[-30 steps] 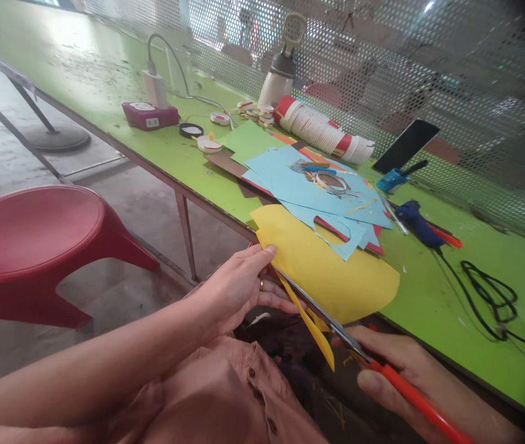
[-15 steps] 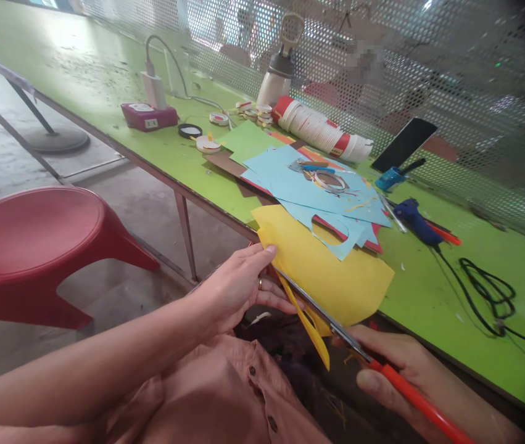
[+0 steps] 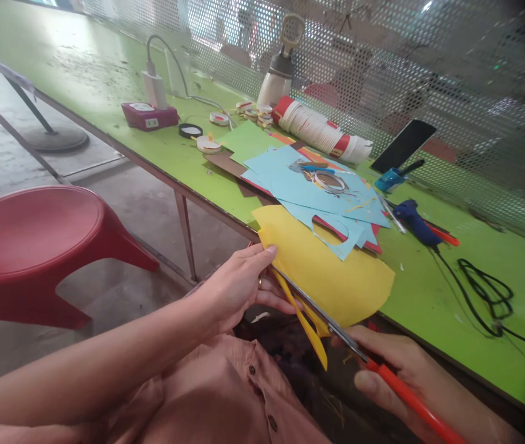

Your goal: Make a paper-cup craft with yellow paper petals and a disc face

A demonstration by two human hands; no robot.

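Observation:
My left hand pinches the left end of a yellow paper sheet, thumb on top and fingers beneath. A narrow yellow strip hangs down from the sheet's near side. My right hand grips red-handled scissors, whose metal blades lie along the paper's near edge and point toward my left fingers. Part of the handle is hidden by my right hand. Just beyond the yellow sheet lie light blue papers, the nearest with a round hole cut in it.
A blue glue gun with a black cord lies at right, near a phone propped up. Behind the papers are a white rope roll and a spray bottle. A purple power socket and red stool are leftward.
Almost nothing differs. The scissors and my right hand have shifted very slightly to the left, and the hanging yellow strip has swung a little the same way.

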